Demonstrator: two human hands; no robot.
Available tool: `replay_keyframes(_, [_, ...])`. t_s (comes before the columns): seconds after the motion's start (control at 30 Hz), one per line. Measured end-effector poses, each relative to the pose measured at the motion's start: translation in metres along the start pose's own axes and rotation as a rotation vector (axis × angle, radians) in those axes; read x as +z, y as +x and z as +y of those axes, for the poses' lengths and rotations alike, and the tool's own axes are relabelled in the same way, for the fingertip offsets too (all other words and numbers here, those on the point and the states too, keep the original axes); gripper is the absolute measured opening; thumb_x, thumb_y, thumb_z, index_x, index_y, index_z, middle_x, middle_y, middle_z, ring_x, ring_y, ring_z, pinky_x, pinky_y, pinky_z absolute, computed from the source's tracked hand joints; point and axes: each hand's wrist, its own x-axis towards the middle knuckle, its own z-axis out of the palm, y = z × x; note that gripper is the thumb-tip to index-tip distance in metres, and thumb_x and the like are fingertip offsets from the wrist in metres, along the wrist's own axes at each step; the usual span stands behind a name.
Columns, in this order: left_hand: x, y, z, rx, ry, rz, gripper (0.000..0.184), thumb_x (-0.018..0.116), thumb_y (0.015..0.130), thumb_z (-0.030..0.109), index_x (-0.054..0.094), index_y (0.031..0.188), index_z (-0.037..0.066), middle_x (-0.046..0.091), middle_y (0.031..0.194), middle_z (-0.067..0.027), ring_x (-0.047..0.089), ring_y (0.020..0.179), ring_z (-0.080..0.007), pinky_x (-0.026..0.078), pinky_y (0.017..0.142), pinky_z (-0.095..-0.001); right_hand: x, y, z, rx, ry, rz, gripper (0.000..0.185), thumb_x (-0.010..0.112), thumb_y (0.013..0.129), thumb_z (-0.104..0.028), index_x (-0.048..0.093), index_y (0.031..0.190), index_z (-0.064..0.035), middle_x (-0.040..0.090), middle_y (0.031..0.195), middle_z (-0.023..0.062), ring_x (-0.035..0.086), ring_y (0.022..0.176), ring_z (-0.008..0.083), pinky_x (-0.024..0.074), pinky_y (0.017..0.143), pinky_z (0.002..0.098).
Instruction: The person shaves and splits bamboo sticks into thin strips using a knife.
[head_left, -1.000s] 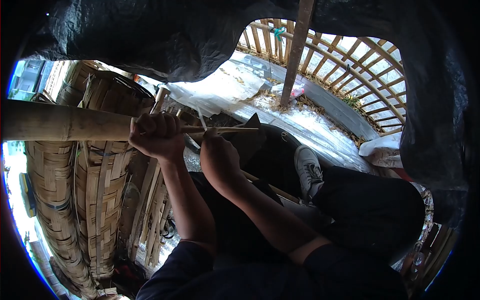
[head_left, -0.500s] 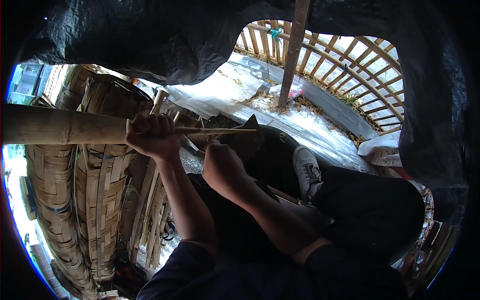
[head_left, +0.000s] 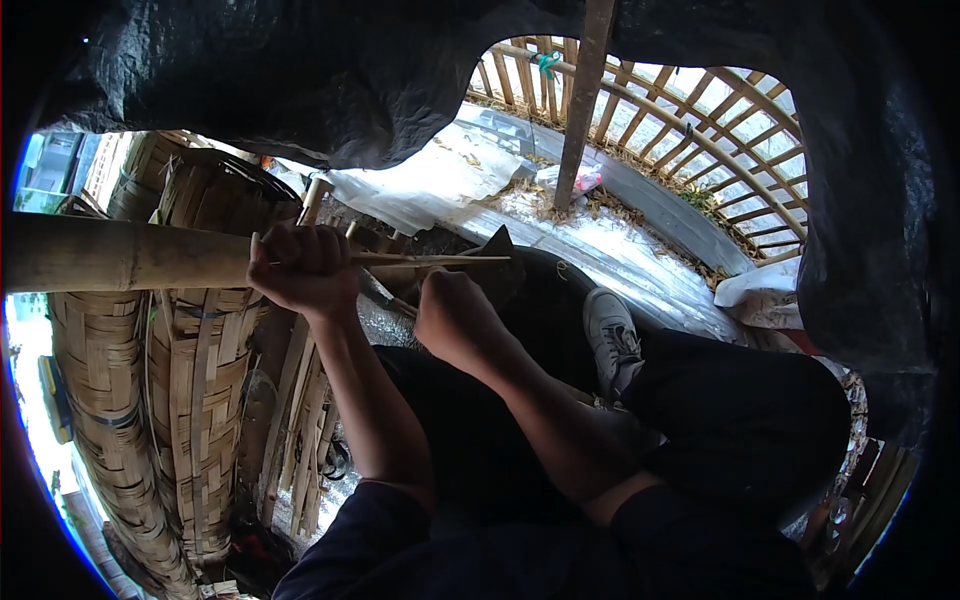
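Right hand [head_left: 455,315] shifted rightward: curled, contents unclear | left hand [head_left: 305,270]: clenched round 1 stick [head_left: 425,260] | 1 pole [head_left: 125,254]

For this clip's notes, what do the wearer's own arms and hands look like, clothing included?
The left hand and right hand are ungloved, and both forearms bare, with nothing visibly worn at the wrists. The sleeves are dark, possibly navy, and short.

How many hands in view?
2. The left hand is closed around the thin stick, beside the thick bamboo pole; the right hand is curled just below the stick in the picture. No others show.
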Motion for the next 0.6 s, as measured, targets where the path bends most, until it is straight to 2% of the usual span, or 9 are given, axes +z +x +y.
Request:
replay_keyframes(0.07, [0.003, -0.003, -0.003, 0.025, 0.026, -0.052, 0.045, 0.032, 0.093, 0.046, 0.024, 0.059, 0.017, 0.017, 0.043, 0.0045, 0.012, 0.037, -0.0078, 0.011, 0.035, -0.026, 0.008, 0.002, 0.001, 0.003, 0.003, 0.013, 0.015, 0.056, 0.078, -0.002, 0.059, 0.086, 0.0095, 0.065, 0.076, 0.0269, 0.068, 0.077, 0.0393, 0.0565, 0.067, 0.0432])
replay_keyframes(0.13, [0.026, -0.013, -0.007, 0.049, -0.068, -0.29, 0.036, 0.032, 0.089, 0.032, 0.024, 0.057, 0.018, 0.016, 0.043, 0.005, 0.009, 0.037, -0.0069, 0.011, 0.036, -0.0256, 0.008, 0.0, -0.001, 0.137, 0.073, 0.246, 0.012, 0.057, 0.072, 0.001, 0.062, 0.079, 0.009, 0.064, 0.076, 0.0291, 0.066, 0.079, 0.0411, 0.055, 0.073, 0.0448])
replay_keyframes(0.17, [0.021, -0.011, -0.004, 0.047, -0.067, -0.288, 0.036, 0.032, 0.089, 0.032, 0.024, 0.057, 0.018, 0.016, 0.043, 0.005, 0.009, 0.037, -0.0069, 0.011, 0.036, -0.0256, 0.004, -0.001, 0.001, 0.114, 0.065, 0.154, 0.012, 0.056, 0.072, 0.003, 0.061, 0.081, 0.0093, 0.064, 0.078, 0.0296, 0.066, 0.079, 0.0416, 0.055, 0.073, 0.0451])
replay_keyframes(0.23, [0.008, -0.002, 0.0, -0.007, -0.058, 0.068, 0.039, 0.032, 0.091, 0.035, 0.025, 0.056, 0.018, 0.018, 0.042, 0.0051, 0.01, 0.036, -0.0072, 0.011, 0.035, -0.0258, 0.007, -0.004, -0.003, 0.089, 0.044, 0.12, 0.012, 0.055, 0.073, 0.003, 0.06, 0.082, 0.0095, 0.064, 0.077, 0.0293, 0.066, 0.079, 0.0416, 0.0554, 0.072, 0.0448])
replay_keyframes(0.27, [0.005, -0.001, -0.003, -0.01, -0.059, 0.063, 0.039, 0.032, 0.091, 0.035, 0.025, 0.056, 0.018, 0.018, 0.042, 0.0051, 0.01, 0.036, -0.0072, 0.011, 0.035, -0.0258, 0.009, -0.004, -0.006, 0.06, 0.027, 0.081, 0.013, 0.055, 0.073, 0.003, 0.059, 0.083, 0.0097, 0.064, 0.075, 0.029, 0.066, 0.078, 0.0416, 0.0557, 0.071, 0.0444])
replay_keyframes(0.4, [0.01, -0.007, -0.003, 0.042, -0.067, -0.169, 0.044, 0.031, 0.093, 0.042, 0.025, 0.058, 0.016, 0.016, 0.043, 0.0038, 0.01, 0.037, -0.0082, 0.011, 0.034, -0.0265, 0.016, 0.003, -0.002, 0.241, -0.017, 0.261, 0.013, 0.057, 0.08, -0.004, 0.063, 0.083, 0.0071, 0.066, 0.078, 0.0259, 0.069, 0.078, 0.0365, 0.0573, 0.068, 0.0417])
replay_keyframes(0.47, [0.011, -0.006, -0.003, 0.004, -0.071, -0.269, 0.044, 0.031, 0.093, 0.042, 0.025, 0.058, 0.016, 0.016, 0.043, 0.0038, 0.01, 0.037, -0.0083, 0.011, 0.035, -0.0263, 0.012, -0.002, 0.004, 0.179, 0.006, 0.221, 0.013, 0.056, 0.081, -0.004, 0.064, 0.084, 0.0066, 0.066, 0.079, 0.0259, 0.069, 0.08, 0.0364, 0.0572, 0.068, 0.042])
replay_keyframes(0.53, [-0.002, 0.004, 0.004, 0.02, 0.071, 0.21, 0.042, 0.03, 0.093, 0.04, 0.025, 0.058, 0.017, 0.016, 0.043, 0.0032, 0.01, 0.038, -0.0088, 0.011, 0.036, -0.0264, 0.014, -0.005, -0.003, 0.139, 0.004, 0.1, 0.013, 0.054, 0.079, 0.001, 0.055, 0.088, 0.01, 0.064, 0.075, 0.0284, 0.067, 0.077, 0.0408, 0.0557, 0.068, 0.0447])
replay_keyframes(0.6, [-0.001, 0.001, 0.002, 0.014, 0.029, 0.153, 0.041, 0.03, 0.092, 0.039, 0.024, 0.058, 0.017, 0.015, 0.043, 0.0031, 0.01, 0.038, -0.0086, 0.011, 0.036, -0.0268, 0.02, -0.001, -0.001, 0.166, 0.049, 0.065, 0.014, 0.053, 0.079, 0.0, 0.056, 0.09, 0.009, 0.065, 0.078, 0.0282, 0.067, 0.08, 0.0412, 0.0551, 0.072, 0.0454])
